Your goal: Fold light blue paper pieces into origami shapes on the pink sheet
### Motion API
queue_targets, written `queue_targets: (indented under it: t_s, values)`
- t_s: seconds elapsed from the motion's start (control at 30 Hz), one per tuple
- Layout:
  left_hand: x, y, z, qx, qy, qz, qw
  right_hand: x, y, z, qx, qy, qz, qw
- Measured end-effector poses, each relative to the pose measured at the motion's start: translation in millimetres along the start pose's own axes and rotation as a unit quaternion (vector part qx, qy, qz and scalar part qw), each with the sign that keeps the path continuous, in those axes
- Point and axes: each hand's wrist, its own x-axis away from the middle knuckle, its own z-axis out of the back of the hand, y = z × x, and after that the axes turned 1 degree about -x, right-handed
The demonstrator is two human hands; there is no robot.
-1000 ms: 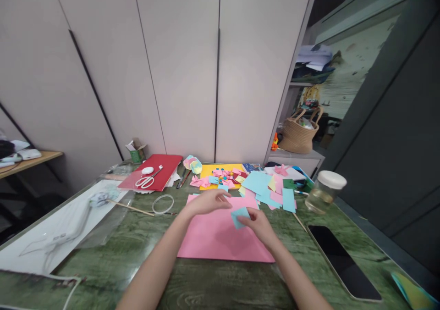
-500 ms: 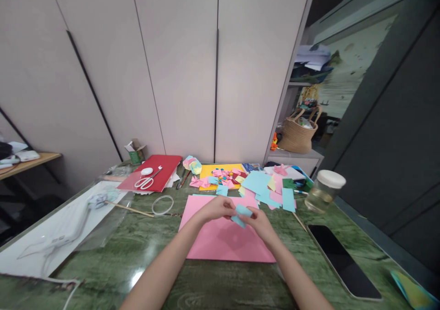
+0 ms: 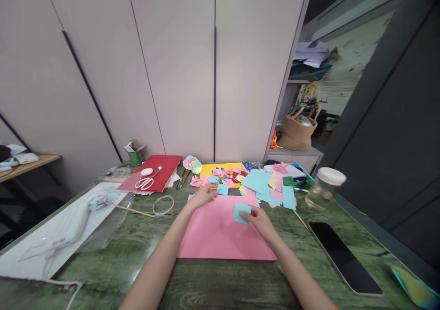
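A small light-blue paper square (image 3: 241, 213) is pinched at its right edge by my right hand (image 3: 258, 220), above the pink sheet (image 3: 220, 241). My left hand (image 3: 204, 196) is over the far left part of that sheet, its fingers stretched out and holding nothing that I can see. Just right of its fingertips lies another light-blue paper piece (image 3: 222, 190). Behind, small folded paper pieces in pink, blue and yellow (image 3: 228, 182) rest on and around a yellow sheet (image 3: 208, 169).
Loose coloured papers (image 3: 256, 181) are heaped at the back right. A lidded jar (image 3: 321, 195) and a phone (image 3: 343, 257) lie to the right. White scissors (image 3: 144, 183) rest on a red folder (image 3: 165, 165); a clear ring (image 3: 163, 205) and a wooden stick (image 3: 132, 209) are left.
My left hand has let go of the light-blue square and moved left and away from me. My right hand keeps the square, which now shows flatter toward me.
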Motion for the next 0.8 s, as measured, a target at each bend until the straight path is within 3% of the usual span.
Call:
queue_targets:
  t_s: [0.1,0.17,0.23,0.37,0.57,0.7,0.8]
  values:
    - [9.9,23.5,-23.5,0.151,-0.18,-0.053,0.97,2.4,-4.9,-1.3,0.018,-0.021,0.002,1.0]
    - [16.5,34.1,-33.3,0.169,-0.23,-0.075,0.955,3.7,-8.3,-1.6,0.005,-0.046,-0.002,0.999]
    - [20.7,38.9,-37.5,0.192,-0.244,-0.086,0.947,3.8,-10.1,-1.5,-0.017,-0.071,-0.001,0.997]
    - [18.9,37.1,-39.6,0.225,-0.207,-0.099,0.947,0.3,-5.7,-0.3,0.001,-0.033,0.032,0.999]
    - [10.5,33.1,-46.8,0.263,-0.078,-0.088,0.958,2.6,-1.9,0.8,0.101,0.165,0.123,0.973]
    - [11.9,33.5,-50.7,0.272,-0.078,-0.069,0.957,9.9,-10.7,-1.4,0.219,0.185,0.208,0.935]
    - [13.0,33.3,-53.5,0.273,-0.086,-0.067,0.956,12.0,-13.7,-3.2,0.255,0.186,0.229,0.921]
